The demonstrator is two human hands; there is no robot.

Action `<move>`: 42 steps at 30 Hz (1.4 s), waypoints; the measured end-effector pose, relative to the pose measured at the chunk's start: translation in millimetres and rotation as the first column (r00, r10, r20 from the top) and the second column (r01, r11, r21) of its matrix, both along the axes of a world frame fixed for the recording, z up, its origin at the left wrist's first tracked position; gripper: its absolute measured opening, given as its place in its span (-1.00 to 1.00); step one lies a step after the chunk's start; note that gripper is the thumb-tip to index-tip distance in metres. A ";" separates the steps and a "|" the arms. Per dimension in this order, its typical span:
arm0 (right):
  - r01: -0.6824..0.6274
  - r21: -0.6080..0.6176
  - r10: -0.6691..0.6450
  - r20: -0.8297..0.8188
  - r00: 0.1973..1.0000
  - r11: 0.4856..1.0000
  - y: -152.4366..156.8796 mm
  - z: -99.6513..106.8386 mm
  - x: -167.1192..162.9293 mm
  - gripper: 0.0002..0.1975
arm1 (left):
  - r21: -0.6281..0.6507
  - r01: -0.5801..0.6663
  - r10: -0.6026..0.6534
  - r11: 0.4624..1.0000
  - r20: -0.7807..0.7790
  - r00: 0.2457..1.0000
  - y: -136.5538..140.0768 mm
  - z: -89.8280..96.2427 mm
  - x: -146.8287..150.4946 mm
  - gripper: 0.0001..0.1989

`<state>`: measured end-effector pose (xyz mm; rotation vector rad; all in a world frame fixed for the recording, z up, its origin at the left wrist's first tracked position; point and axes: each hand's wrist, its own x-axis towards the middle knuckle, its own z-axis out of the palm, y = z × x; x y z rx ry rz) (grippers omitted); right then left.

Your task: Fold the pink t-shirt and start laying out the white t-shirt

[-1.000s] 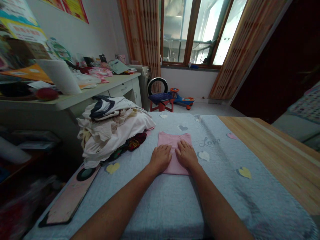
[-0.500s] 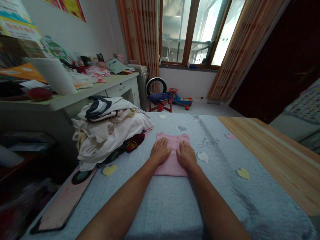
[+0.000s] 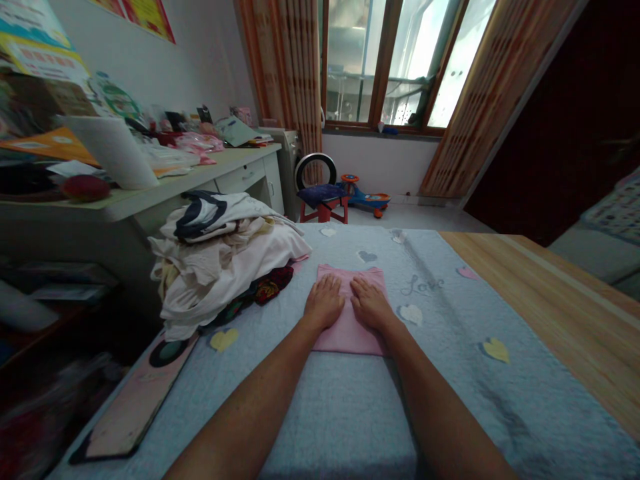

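A pink garment (image 3: 350, 337), folded into a neat rectangle, lies flat in front of me on a light blue cloth with heart shapes (image 3: 345, 413). My left hand (image 3: 325, 302) rests palm down on its left half, fingers stretched toward the far edge. On the right half lies my right hand (image 3: 369, 303), also flat, its fingers angled inward to the left. Both hands press on the fabric and grip nothing. The garment's exact kind cannot be made out.
A heap of crumpled clothes (image 3: 225, 260) sits at the left of the cloth, with a long pink board (image 3: 137, 397) nearer me. Bare wood surface (image 3: 540, 293) shows on the right. A cluttered desk (image 3: 195, 177) stands at the left, a red stool (image 3: 325, 210) beyond.
My right hand has shifted inward and its fingers now lie flatter and more stretched out. My left hand stays on the garment's left half. The view has moved slightly.
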<state>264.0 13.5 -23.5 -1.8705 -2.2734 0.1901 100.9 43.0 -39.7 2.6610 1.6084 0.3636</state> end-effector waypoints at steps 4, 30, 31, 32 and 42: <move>0.046 0.006 -0.046 0.034 0.998 0.999 -1.7 0.7 4.0 -0.41 | -0.019 -0.024 0.024 1.000 -0.002 1.000 -1.3 2.5 -0.2 -0.44; -0.013 -0.009 0.014 0.058 0.998 1.000 0.0 -1.6 -1.5 -0.38 | 0.011 -0.076 0.076 0.997 -0.025 0.997 -4.2 6.3 -0.1 -0.46; 0.005 -0.007 -0.004 0.066 0.998 1.000 0.1 -2.1 -1.9 -0.36 | 0.014 -0.084 0.085 0.996 -0.034 0.996 -4.7 7.2 0.3 -0.46; 0.024 -0.007 -0.023 0.071 0.997 1.000 0.2 -2.7 -2.2 -0.34 | 0.015 -0.092 0.092 0.996 -0.042 0.995 -5.2 8.1 0.6 -0.45; 0.153 0.033 -0.155 0.059 0.986 0.988 -1.9 -3.5 0.3 -0.23 | -0.011 -0.129 0.129 0.992 -0.044 0.991 -5.3 8.0 0.9 -0.42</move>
